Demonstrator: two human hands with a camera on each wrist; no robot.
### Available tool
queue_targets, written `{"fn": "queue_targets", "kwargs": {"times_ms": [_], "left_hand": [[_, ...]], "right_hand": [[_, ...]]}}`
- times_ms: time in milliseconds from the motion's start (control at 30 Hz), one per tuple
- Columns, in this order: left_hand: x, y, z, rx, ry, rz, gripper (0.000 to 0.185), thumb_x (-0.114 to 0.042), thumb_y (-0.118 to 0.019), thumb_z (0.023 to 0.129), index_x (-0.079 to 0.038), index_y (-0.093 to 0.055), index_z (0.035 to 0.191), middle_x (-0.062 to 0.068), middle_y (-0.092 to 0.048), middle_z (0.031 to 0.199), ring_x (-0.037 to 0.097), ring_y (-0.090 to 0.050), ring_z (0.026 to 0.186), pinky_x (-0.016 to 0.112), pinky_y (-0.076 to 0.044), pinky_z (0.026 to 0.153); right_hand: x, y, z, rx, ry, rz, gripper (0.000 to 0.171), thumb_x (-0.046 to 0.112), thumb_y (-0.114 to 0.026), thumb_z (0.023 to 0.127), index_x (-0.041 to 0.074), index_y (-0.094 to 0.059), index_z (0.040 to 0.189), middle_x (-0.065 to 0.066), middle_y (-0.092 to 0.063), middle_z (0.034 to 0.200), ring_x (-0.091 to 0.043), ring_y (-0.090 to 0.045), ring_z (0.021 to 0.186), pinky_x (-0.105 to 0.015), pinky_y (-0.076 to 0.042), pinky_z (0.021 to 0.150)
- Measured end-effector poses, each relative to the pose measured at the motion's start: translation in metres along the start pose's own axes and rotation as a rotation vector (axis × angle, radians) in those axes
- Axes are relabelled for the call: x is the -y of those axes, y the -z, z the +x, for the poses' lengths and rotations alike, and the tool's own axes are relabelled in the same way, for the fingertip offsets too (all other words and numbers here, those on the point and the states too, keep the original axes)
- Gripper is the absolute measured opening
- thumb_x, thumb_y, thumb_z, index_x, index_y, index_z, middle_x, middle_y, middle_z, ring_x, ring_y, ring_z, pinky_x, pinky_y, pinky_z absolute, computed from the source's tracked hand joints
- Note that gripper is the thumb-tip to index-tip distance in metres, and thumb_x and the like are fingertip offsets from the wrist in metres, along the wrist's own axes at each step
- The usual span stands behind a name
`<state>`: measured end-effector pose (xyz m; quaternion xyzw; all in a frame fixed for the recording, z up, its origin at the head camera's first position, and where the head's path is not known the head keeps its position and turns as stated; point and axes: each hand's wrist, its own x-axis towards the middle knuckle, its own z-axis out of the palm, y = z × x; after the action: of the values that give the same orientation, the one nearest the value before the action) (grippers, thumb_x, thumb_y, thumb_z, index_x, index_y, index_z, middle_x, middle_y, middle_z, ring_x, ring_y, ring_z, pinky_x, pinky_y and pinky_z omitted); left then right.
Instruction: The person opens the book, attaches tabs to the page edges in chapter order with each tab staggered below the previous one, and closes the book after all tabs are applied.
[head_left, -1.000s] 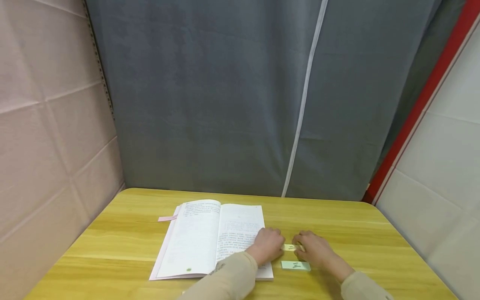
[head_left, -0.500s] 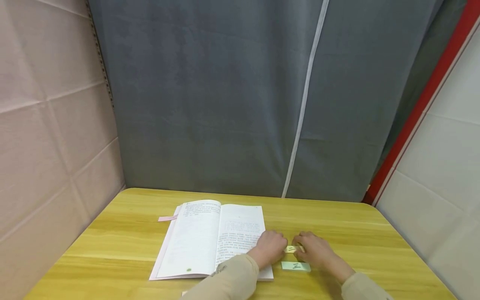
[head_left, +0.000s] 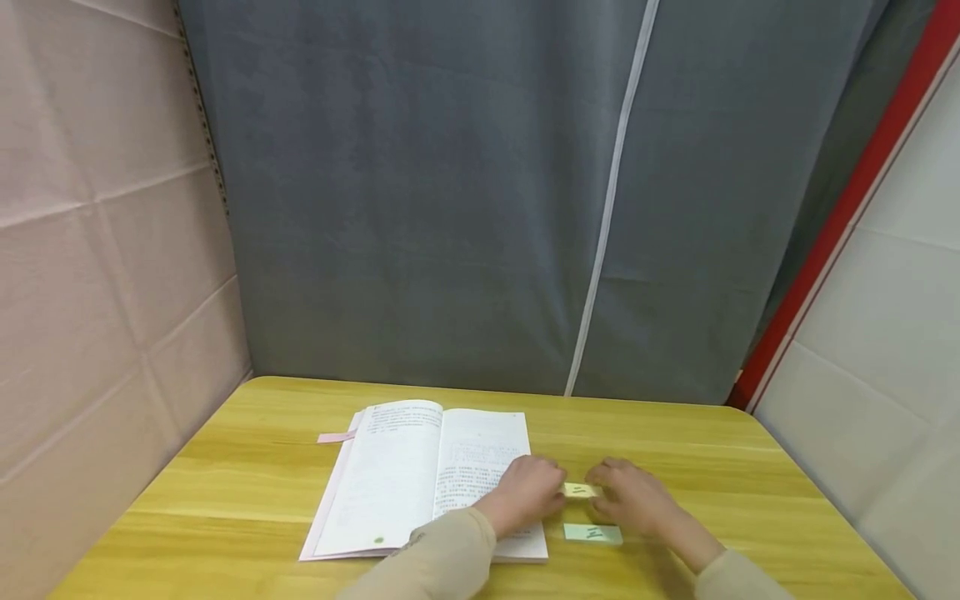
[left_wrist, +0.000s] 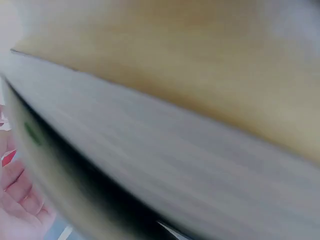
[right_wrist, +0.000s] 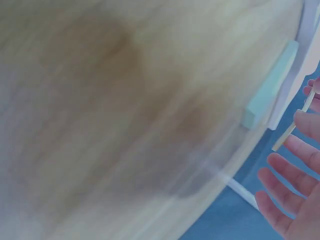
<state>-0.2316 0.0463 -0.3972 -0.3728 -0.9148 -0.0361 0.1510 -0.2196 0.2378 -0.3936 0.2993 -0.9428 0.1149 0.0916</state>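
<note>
A narrow yellow sticky note [head_left: 577, 491] with two dark strokes spans the gap between my hands, right of the open book [head_left: 393, 483]. My left hand [head_left: 528, 487] reaches over the right page and holds the note's left end. In the left wrist view, its bent fingers [left_wrist: 22, 192] show past the book's page edges. The right end is pinched by my right hand [head_left: 630, 496]; the right wrist view shows the thumb [right_wrist: 307, 125] across the yellow strip, other fingers spread. Nearer me lies a green sticky-note pad [head_left: 592, 533] with three dark strokes.
A pink tab [head_left: 336, 437] sticks out from the book's left side. The wooden table [head_left: 225, 483] ends at a grey curtain [head_left: 420, 208] behind, with pale cloth walls [head_left: 97, 292] at either side.
The yellow note and both hands shifted slightly toward me and right, then back away from me and left. The left forearm has drawn a little left. Book and green pad stay put.
</note>
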Motion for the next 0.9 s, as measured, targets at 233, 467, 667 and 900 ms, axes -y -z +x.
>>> {"fn": "queue_targets", "kwargs": {"times_ms": [233, 467, 667, 900], "left_hand": [[0.005, 0.018, -0.012, -0.045, -0.031, -0.048, 0.011, -0.024, -0.062, 0.076, -0.015, -0.059, 0.070, -0.010, -0.043, 0.060, 0.004, -0.038, 0.054, 0.016, -0.035, 0.051], [0.013, 0.032, -0.028, -0.165, -0.074, -0.056, 0.008, -0.023, -0.063, 0.075, -0.016, -0.061, 0.074, -0.011, -0.051, 0.067, 0.002, -0.042, 0.058, 0.015, -0.036, 0.053], [0.019, 0.044, -0.046, -0.220, -0.089, -0.057, 0.009, -0.024, -0.064, 0.074, -0.017, -0.061, 0.076, -0.012, -0.050, 0.068, 0.002, -0.040, 0.058, 0.015, -0.035, 0.053], [0.027, 0.054, -0.066, -0.245, -0.098, -0.103, 0.012, -0.025, -0.065, 0.074, -0.016, -0.064, 0.081, -0.011, -0.054, 0.071, 0.000, -0.040, 0.059, 0.014, -0.035, 0.054]], "right_hand": [[0.015, 0.013, 0.000, -0.022, 0.041, 0.001, 0.025, 0.025, -0.067, 0.075, 0.012, -0.063, 0.096, 0.002, -0.057, 0.094, -0.019, -0.056, 0.085, -0.033, -0.047, 0.060], [0.031, 0.022, 0.000, -0.116, 0.134, -0.004, 0.023, 0.025, -0.068, 0.075, 0.014, -0.063, 0.095, 0.006, -0.057, 0.092, -0.014, -0.056, 0.081, -0.028, -0.047, 0.059], [0.044, 0.027, 0.001, -0.196, 0.191, -0.020, 0.025, 0.027, -0.070, 0.073, 0.015, -0.064, 0.093, 0.008, -0.058, 0.091, -0.011, -0.056, 0.081, -0.029, -0.047, 0.062], [0.057, 0.028, 0.003, -0.265, 0.254, -0.006, 0.023, 0.027, -0.072, 0.070, 0.018, -0.064, 0.090, 0.009, -0.058, 0.090, -0.008, -0.056, 0.079, -0.026, -0.047, 0.059]]}}
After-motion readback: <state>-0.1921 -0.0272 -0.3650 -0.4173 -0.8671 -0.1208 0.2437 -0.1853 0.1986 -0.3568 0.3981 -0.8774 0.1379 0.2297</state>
